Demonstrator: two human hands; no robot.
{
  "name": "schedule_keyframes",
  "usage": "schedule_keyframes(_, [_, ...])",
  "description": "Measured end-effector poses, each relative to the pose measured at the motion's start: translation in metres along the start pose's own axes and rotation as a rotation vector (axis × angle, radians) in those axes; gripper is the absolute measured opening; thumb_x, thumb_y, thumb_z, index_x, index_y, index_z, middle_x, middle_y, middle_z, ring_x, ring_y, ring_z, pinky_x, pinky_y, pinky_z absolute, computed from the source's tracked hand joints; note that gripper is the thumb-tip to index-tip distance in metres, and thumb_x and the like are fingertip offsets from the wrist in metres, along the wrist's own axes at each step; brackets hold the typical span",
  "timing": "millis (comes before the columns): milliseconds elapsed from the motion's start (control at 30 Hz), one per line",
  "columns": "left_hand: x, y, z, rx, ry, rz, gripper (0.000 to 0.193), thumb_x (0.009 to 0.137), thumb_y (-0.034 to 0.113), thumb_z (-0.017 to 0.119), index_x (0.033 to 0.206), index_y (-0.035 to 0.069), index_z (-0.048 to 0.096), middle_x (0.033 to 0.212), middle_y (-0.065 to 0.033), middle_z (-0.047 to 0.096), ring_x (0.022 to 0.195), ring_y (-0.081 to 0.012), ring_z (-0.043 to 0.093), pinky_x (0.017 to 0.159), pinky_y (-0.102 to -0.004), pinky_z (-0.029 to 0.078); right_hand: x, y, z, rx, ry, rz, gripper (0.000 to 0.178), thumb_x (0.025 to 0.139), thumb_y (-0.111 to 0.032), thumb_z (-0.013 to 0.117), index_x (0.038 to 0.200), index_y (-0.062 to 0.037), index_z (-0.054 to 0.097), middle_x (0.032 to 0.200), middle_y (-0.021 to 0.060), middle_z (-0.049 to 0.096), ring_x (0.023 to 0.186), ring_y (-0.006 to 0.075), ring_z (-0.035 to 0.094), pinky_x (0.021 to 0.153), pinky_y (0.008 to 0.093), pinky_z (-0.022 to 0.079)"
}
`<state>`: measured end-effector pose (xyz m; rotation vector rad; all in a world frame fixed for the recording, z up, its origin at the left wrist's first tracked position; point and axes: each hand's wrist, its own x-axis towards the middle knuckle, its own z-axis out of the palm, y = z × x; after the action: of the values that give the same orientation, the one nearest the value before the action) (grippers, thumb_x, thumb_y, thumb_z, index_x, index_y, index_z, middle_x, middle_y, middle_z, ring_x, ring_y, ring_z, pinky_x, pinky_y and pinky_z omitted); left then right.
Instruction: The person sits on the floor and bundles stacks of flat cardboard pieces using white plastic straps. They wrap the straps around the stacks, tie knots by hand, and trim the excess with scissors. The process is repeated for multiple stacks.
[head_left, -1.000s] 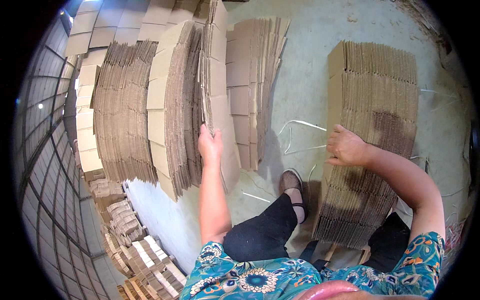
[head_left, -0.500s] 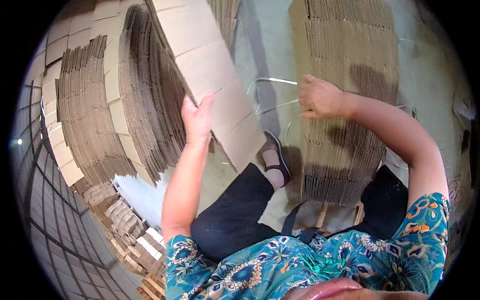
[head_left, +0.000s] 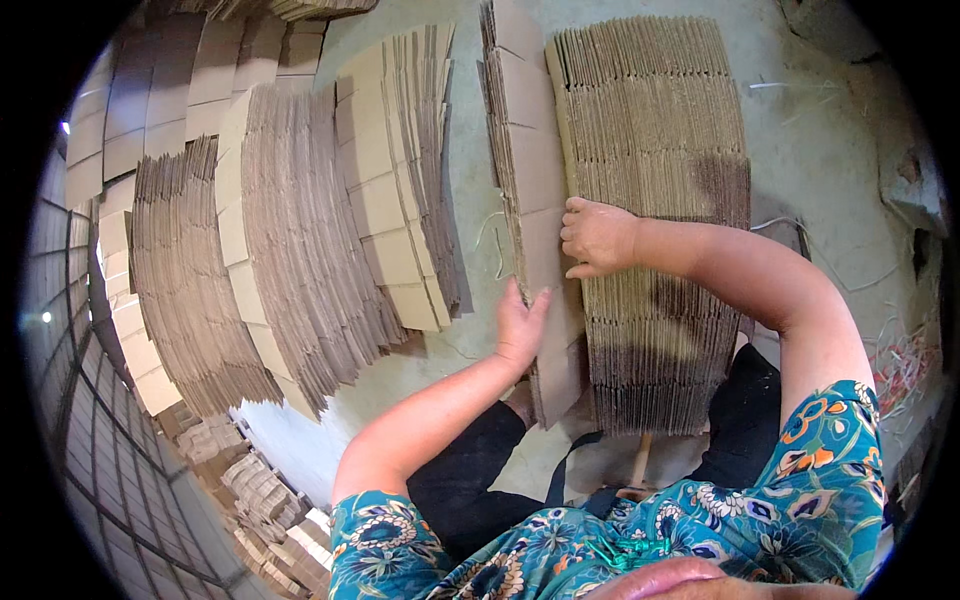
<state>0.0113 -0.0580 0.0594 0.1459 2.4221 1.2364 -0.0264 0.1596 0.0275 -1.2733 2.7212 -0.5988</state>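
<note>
My left hand [head_left: 522,325] grips a thin bundle of flattened cardboard boxes [head_left: 535,170] by its left side, thumb over the face turned to the right. The bundle stands on edge and leans close to the left end of a long stack of flattened cardboard boxes [head_left: 655,130]. My right hand [head_left: 598,238] lies on that stack's left end with its fingers curled over the edge, next to the bundle. Dark patches mark the stack's upper edges. What lies under the right fingers is partly hidden.
More flattened boxes stand in rows at left: a small group [head_left: 395,200], a wide stack [head_left: 310,220] and another stack [head_left: 195,280]. White strapping [head_left: 785,222] lies on the floor at right, near a tangle of coloured strips [head_left: 900,365]. Wooden slats [head_left: 640,460] show under the long stack.
My left hand has carried its cardboard bundle rightward, from near the left rows to beside the long stack. My right hand stays at the stack's left end. The view has shifted leftward.
</note>
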Motion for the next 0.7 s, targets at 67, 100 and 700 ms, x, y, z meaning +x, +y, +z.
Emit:
schedule_keyframes(67, [-0.003, -0.005, 0.002, 0.052, -0.020, 0.054, 0.034, 0.082, 0.013, 0.059, 0.108, -0.005, 0.048, 0.094, -0.0212, 0.062, 0.087, -0.0350, 0.060, 0.079, -0.0381, 0.046, -0.001, 0.001, 0.002, 0.009, 0.009, -0.001, 0.036, 0.076, -0.042, 0.060, 0.067, -0.0074, 0.062, 0.069, 0.0058, 0.057, 0.077, 0.0229, 0.053, 0.086, 0.0369, 0.034])
schedule_keyframes(100, [-0.005, -0.005, 0.003, 0.077, -0.030, 0.077, 0.034, 0.082, 0.013, 0.059, 0.108, -0.005, 0.048, 0.093, -0.0216, 0.062, 0.086, -0.0365, 0.059, 0.079, -0.0389, 0.046, -0.002, 0.001, 0.003, 0.011, 0.021, -0.006, 0.036, 0.076, -0.042, 0.060, 0.067, -0.0074, 0.062, 0.069, 0.0058, 0.057, 0.077, 0.0228, 0.053, 0.086, 0.0369, 0.034])
schedule_keyframes(700, [0.000, -0.014, 0.012, 0.255, -0.449, -0.095, 0.065, 0.075, 0.044, 0.067, 0.111, -0.004, 0.042, 0.097, -0.0245, 0.060, 0.096, -0.0371, 0.059, 0.083, -0.0403, 0.046, -0.003, -0.009, -0.008, 0.204, 0.390, 0.237, 0.037, 0.069, -0.032, 0.069, 0.085, -0.0042, 0.051, 0.088, 0.0111, 0.049, 0.084, 0.0292, 0.051, 0.079, 0.0393, 0.043])
